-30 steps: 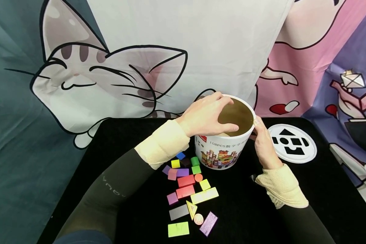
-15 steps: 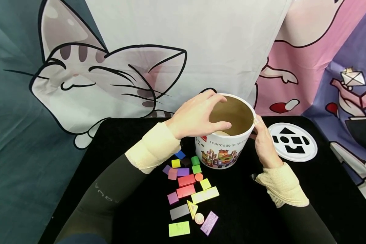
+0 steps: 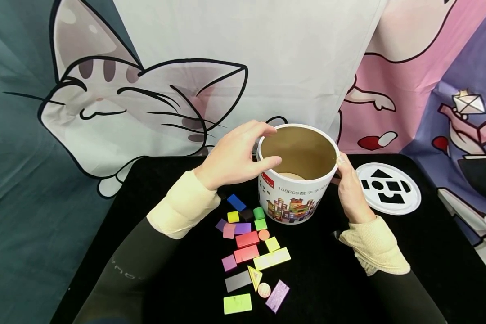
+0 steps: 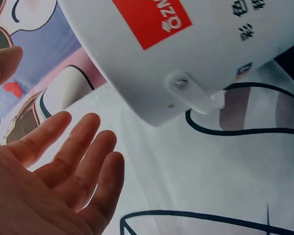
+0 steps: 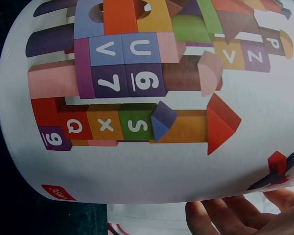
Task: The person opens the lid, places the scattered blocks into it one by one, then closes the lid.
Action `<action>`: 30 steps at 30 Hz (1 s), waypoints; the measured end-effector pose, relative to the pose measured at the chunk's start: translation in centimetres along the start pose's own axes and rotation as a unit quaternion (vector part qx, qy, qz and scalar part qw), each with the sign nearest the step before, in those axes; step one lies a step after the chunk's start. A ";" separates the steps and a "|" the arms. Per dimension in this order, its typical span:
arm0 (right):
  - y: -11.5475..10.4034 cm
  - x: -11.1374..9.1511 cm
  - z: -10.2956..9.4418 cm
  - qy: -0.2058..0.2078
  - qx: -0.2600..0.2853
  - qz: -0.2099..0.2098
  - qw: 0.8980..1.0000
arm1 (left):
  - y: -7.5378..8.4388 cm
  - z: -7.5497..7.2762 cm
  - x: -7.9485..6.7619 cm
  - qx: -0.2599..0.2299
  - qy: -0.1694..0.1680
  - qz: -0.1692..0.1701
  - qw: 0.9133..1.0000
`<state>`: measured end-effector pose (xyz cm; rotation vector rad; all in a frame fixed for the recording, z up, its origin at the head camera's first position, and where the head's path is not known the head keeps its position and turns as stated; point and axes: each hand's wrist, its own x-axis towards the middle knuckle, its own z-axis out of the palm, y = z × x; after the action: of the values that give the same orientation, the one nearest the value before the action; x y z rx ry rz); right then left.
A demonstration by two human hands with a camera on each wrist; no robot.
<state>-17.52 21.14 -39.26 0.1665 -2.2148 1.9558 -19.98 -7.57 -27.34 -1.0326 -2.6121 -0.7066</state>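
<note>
A white round bucket [image 3: 293, 195] with printed building blocks on its side stands upright at the back of the black table. Its mouth faces up, and a pale round bottom shows inside. My right hand [image 3: 352, 191] grips its right rim, thumb at the edge, fingers mostly hidden behind the wall. In the right wrist view, fingertips of the right hand [image 5: 235, 215] lie against the bucket's side. My left hand [image 3: 236, 155] is at the left rim, fingers spread and holding nothing. In the left wrist view, the left hand [image 4: 63, 181] appears apart from the bucket wall [image 4: 122, 73].
Several coloured blocks lie in front of the bucket, among them a blue block [image 3: 236, 202], a red block [image 3: 247, 239], a long yellow block [image 3: 272, 258] and a lime green block [image 3: 237, 303]. A white lid [image 3: 389, 204] with shaped cutouts lies right. A printed cloth [image 3: 267, 45] hangs behind.
My left hand has moved left from over the bucket's mouth to its left rim, uncovering more of the inside and the blue block. My right hand keeps its grip.
</note>
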 end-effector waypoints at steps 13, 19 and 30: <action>-0.1 0.0 0.0 0.000 0.009 -0.001 1.000 | -2.9 1.7 -2.6 -0.026 0.040 -0.016 0.999; 0.0 -0.1 0.0 -0.001 -0.002 -0.001 1.000 | -4.6 3.2 -3.9 -0.020 -0.018 -0.041 0.999; 0.1 0.0 0.0 0.001 0.000 -0.003 1.000 | -7.9 6.8 -5.8 0.024 -0.110 -0.068 0.991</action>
<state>-17.54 21.15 -39.39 0.1722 -2.2098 1.9525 -21.59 -12.32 -38.12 -0.9754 -2.8973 -0.5847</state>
